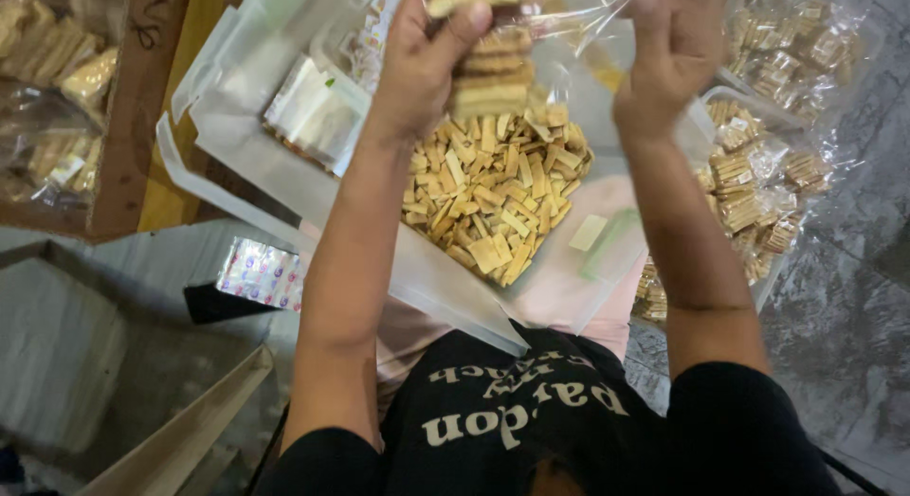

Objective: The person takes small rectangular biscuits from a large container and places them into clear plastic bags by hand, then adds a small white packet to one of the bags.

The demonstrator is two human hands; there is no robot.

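Note:
My left hand [427,60] is raised at the top of the view, its fingers closed on a stack of tan wafer biscuits [488,74] inside a clear plastic wrapper. At the top right, my right hand [668,51] grips the same clear wrapper [569,22]. Below both hands lies a heap of loose wafer biscuits [498,198] on a large clear plastic bag [284,164] spread over my lap.
Several packed clear bags of wafers [758,193] pile up at the right. A small packet [313,112] lies on the plastic at the left, a patterned packet [261,273] below it. A wooden crate [66,89] with packed wafers stands at the far left.

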